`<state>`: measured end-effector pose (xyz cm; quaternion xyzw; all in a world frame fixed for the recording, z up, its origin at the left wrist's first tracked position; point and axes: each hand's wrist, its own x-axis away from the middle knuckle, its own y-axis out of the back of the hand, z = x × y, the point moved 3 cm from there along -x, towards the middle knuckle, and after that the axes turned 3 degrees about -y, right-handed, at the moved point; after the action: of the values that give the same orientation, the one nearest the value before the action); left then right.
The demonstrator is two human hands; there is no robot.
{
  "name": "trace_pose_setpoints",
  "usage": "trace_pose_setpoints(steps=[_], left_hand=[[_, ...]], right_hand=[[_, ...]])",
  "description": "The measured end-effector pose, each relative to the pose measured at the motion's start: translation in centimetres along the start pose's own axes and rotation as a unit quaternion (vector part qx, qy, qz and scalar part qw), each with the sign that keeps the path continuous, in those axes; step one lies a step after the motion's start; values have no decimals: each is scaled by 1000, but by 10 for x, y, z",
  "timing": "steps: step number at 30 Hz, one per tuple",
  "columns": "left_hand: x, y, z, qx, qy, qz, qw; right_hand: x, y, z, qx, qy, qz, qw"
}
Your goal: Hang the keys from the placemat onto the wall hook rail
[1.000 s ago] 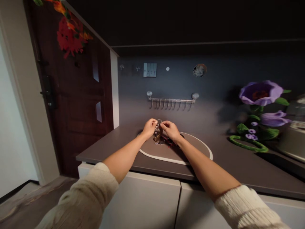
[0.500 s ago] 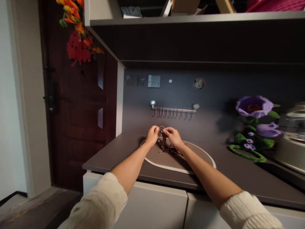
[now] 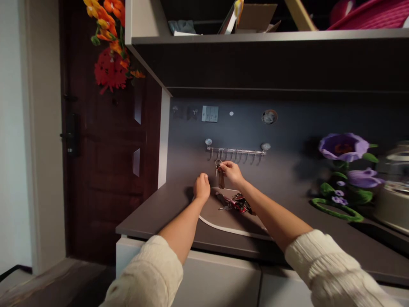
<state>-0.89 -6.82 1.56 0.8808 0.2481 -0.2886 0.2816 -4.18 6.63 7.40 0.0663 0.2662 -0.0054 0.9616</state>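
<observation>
My right hand [image 3: 231, 172] pinches a key ring [image 3: 218, 163] with keys and a brown fob [image 3: 221, 179] hanging from it. The ring is just below the left part of a clear hook rail [image 3: 236, 151] on the wall, and I cannot tell whether it touches a hook. Lower and to the left, my left hand [image 3: 202, 186] is apart from the ring, its fingers curled in and nothing showing in them. A pile of keys and key chains [image 3: 236, 203], with red and black pieces, lies below on a brown, white-edged mat [image 3: 220, 226].
A purple flower ornament [image 3: 343, 147] and a domed appliance [image 3: 391, 196] stand on the counter [image 3: 147, 209] at the right. Overhead, a shelf [image 3: 255, 37] juts out with boxes on it. A dark red door [image 3: 96, 179] is at the left.
My left hand has let go of the key ring and moved away to the left and down. My right hand has lifted the ring and fob off the pile, up toward the hooks.
</observation>
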Motion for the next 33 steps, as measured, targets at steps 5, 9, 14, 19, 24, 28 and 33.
trace_pose_setpoints(steps=[5, 9, 14, 19, 24, 28, 33], left_hand=[[2, 2, 1, -38, 31, 0, 999], [2, 3, 1, -62, 52, 9, 997], [3, 3, 2, -68, 61, 10, 996], [3, 2, 2, -55, 36, -6, 998], [2, 0, 5, -62, 37, -6, 997], [2, -1, 5, -69, 34, 8, 997], [2, 1, 4, -70, 40, 8, 997]], right_hand=[[-22, -15, 7, 5, 4, -44, 999], [-39, -30, 6, 7, -15, -74, 997], [-57, -41, -1, 36, -36, -124, 991], [-65, -47, -11, 52, -59, -154, 985], [-67, -47, -18, 57, -74, -163, 982], [-64, -47, -24, 56, -86, -150, 983], [-59, -42, -29, 63, -89, -139, 984]])
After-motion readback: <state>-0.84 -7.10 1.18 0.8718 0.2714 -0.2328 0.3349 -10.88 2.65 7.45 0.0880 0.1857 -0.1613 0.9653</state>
